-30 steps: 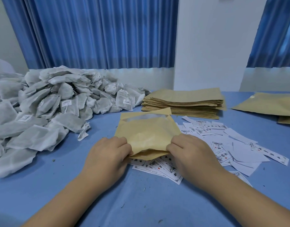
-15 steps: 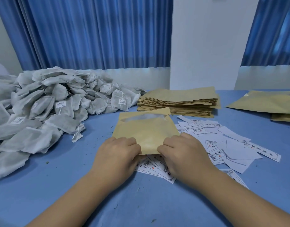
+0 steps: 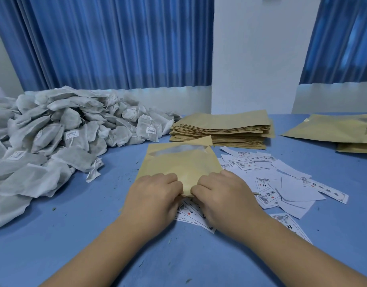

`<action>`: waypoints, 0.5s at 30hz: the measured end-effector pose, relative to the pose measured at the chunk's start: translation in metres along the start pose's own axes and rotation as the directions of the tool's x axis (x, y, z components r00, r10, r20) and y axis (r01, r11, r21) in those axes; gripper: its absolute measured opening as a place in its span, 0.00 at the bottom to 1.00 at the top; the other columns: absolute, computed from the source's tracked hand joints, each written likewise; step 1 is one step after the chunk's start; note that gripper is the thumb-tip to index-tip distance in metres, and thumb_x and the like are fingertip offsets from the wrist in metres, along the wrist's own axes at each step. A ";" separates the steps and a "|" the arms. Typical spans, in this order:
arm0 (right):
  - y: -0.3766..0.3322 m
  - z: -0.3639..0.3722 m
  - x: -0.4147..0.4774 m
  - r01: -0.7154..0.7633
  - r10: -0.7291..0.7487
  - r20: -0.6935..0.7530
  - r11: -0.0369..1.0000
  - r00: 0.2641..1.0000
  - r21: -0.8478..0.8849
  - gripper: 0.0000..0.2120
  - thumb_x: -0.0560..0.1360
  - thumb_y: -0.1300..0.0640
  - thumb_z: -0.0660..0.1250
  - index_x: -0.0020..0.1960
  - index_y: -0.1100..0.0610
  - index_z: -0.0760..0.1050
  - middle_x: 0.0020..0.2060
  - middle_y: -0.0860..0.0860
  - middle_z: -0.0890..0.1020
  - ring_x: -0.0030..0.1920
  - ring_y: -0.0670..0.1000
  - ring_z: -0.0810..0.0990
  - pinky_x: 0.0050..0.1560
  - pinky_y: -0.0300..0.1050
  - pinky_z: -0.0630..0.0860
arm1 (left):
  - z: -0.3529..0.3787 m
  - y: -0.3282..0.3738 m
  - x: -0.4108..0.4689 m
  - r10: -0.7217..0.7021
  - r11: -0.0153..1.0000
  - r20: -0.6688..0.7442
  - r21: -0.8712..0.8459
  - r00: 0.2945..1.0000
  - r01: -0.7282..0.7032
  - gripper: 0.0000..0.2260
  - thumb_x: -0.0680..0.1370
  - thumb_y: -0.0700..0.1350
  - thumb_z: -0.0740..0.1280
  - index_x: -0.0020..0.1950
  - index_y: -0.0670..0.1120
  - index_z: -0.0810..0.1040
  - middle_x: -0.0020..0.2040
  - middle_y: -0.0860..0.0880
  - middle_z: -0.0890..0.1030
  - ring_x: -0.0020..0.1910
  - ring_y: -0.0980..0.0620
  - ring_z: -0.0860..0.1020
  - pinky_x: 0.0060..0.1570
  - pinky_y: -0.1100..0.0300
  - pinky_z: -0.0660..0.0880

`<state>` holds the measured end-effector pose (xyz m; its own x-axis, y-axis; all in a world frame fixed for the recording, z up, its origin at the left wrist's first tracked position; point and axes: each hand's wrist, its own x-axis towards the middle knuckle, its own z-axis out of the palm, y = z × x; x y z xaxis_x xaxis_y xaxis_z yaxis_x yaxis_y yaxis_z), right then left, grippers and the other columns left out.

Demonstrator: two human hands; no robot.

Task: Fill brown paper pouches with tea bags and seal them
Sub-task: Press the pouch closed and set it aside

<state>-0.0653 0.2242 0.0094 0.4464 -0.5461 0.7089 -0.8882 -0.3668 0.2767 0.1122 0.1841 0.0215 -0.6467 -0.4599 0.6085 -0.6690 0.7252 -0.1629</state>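
The blue desk point(image 3: 75, 235) carried everything. On its left lay a heap of tea bags point(image 3: 54, 141), behind the middle a stack of flat pouches point(image 3: 220, 129), at the right edge further pouches point(image 3: 327, 129), and right of centre a scatter of printed slips point(image 3: 282, 172). In the centre lay the pouch being worked point(image 3: 178, 164), flat, its clear window at the far end and its near edge over a few slips. The left hand point(image 3: 153, 199) and right hand point(image 3: 226, 197) sat almost touching at the middle of that near edge, fingers curled, each pinching the paper.

This looked like pressing the near edge closed. To do it well, the two layers should be lined up first, then squeezed firmly along the whole edge out to both corners, with no slip or tea-bag string trapped in it. Whether the pouch was filled could not be told.

Counts: one desk; one heap of tea bags, far too many to number; one stack, its pouches too thin to count; at least two pouches at the right, cut off by the frame; well over a dozen slips, overlapping; one pouch in the hands.
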 end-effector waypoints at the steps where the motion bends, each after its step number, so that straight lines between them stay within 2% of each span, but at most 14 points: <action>1: 0.000 0.000 0.000 0.005 -0.005 0.004 1.000 1.000 0.011 0.07 0.60 0.65 0.70 0.31 0.55 0.75 0.27 0.50 0.72 0.28 0.53 0.70 0.29 0.42 0.65 | 0.000 0.000 0.000 -0.009 1.000 0.007 0.002 1.000 0.009 0.13 0.59 0.38 0.77 0.29 0.45 0.73 0.28 0.50 0.71 0.25 0.46 0.70 0.23 0.61 0.59; 4: 0.001 -0.002 0.000 -0.024 0.024 0.001 0.997 1.000 0.071 0.06 0.61 0.66 0.72 0.34 0.57 0.77 0.27 0.51 0.74 0.29 0.54 0.72 0.29 0.44 0.70 | 0.002 0.003 -0.004 -0.031 1.000 0.000 0.000 1.000 0.031 0.05 0.66 0.43 0.68 0.33 0.45 0.73 0.31 0.50 0.72 0.27 0.47 0.71 0.22 0.58 0.64; 6: -0.001 -0.004 0.002 -0.058 0.057 0.008 0.991 0.998 0.119 0.04 0.64 0.64 0.72 0.35 0.58 0.78 0.26 0.51 0.74 0.28 0.55 0.73 0.29 0.45 0.72 | 0.003 0.004 -0.004 -0.034 0.999 -0.023 -0.018 0.999 0.033 0.05 0.68 0.45 0.62 0.34 0.46 0.75 0.32 0.50 0.72 0.27 0.48 0.71 0.22 0.58 0.64; 8: -0.001 -0.007 0.002 -0.067 0.061 0.039 0.983 0.997 0.173 0.03 0.67 0.60 0.72 0.38 0.58 0.78 0.28 0.51 0.76 0.30 0.55 0.74 0.31 0.46 0.74 | 0.006 0.003 -0.003 -0.012 1.000 -0.067 -0.014 0.998 0.011 0.04 0.66 0.43 0.68 0.32 0.46 0.74 0.30 0.50 0.72 0.26 0.47 0.71 0.22 0.60 0.63; 11: 0.007 -0.014 0.002 -0.091 0.067 0.102 0.965 0.993 0.248 0.12 0.70 0.49 0.72 0.47 0.57 0.81 0.38 0.51 0.79 0.39 0.54 0.77 0.41 0.46 0.75 | 0.006 0.000 -0.002 -0.042 0.999 -0.072 -0.028 0.997 0.040 0.13 0.59 0.38 0.78 0.31 0.45 0.74 0.29 0.50 0.71 0.26 0.47 0.71 0.21 0.62 0.61; 13: 0.012 -0.018 0.001 -0.214 0.181 0.130 0.926 0.975 0.311 0.21 0.71 0.39 0.65 0.53 0.54 0.80 0.45 0.48 0.78 0.46 0.49 0.76 0.46 0.43 0.72 | 0.005 -0.002 -0.004 -0.091 0.994 -0.085 -0.064 0.992 0.086 0.11 0.62 0.39 0.77 0.32 0.45 0.74 0.30 0.50 0.73 0.27 0.47 0.73 0.23 0.62 0.61; 14: 0.014 -0.020 0.002 -0.345 0.309 0.154 0.863 0.939 0.369 0.25 0.71 0.34 0.61 0.56 0.51 0.79 0.47 0.44 0.76 0.47 0.45 0.74 0.46 0.40 0.70 | 0.004 -0.004 -0.006 -0.106 0.992 -0.094 -0.085 0.990 0.098 0.08 0.66 0.41 0.75 0.34 0.45 0.75 0.32 0.51 0.73 0.29 0.47 0.74 0.24 0.62 0.61; 15: 0.016 -0.021 0.002 -0.497 0.461 0.192 0.758 0.867 0.422 0.28 0.71 0.31 0.56 0.58 0.49 0.77 0.47 0.40 0.73 0.47 0.40 0.72 0.46 0.37 0.68 | 0.004 -0.007 -0.007 -0.110 0.989 -0.091 -0.112 0.990 0.100 0.06 0.70 0.43 0.71 0.35 0.45 0.76 0.33 0.51 0.74 0.30 0.47 0.74 0.25 0.61 0.63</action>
<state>-0.0808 0.2325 0.0290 -0.0016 -0.7866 0.6175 -0.8492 -0.3250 -0.4162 0.1200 0.1800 0.0147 -0.5330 -0.4884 0.6909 -0.6847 0.7287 -0.0131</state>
